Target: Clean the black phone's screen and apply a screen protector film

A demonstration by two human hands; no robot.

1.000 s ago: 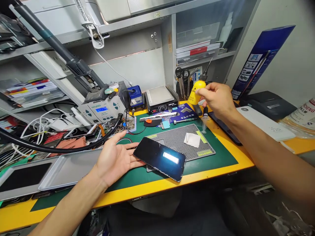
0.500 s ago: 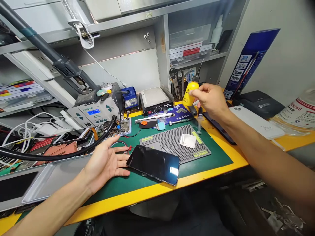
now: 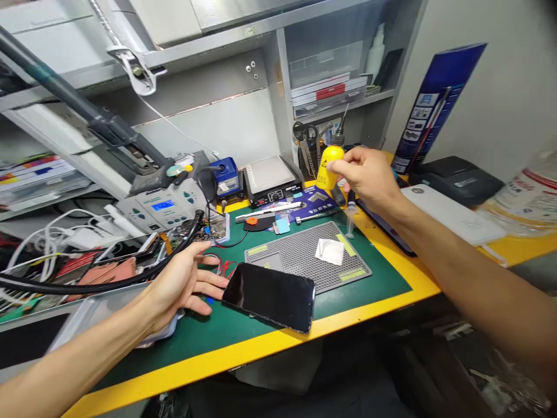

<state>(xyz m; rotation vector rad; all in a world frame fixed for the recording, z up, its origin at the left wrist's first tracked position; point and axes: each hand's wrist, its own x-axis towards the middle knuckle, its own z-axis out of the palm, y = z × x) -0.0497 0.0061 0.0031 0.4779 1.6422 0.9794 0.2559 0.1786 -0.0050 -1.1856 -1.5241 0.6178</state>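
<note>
Right hand point(image 3: 369, 177) grip on yellow bottle point(image 3: 327, 166), contents hidden

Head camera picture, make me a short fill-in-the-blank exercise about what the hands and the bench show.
1. The right hand grips a ____ bottle.
2. The phone lies screen up, partly on the grey ____.
3. The left hand is open, fingertips beside the ____.
4. The green bench cover has a ____ border.

Missing words: yellow; mat; phone; yellow
</note>
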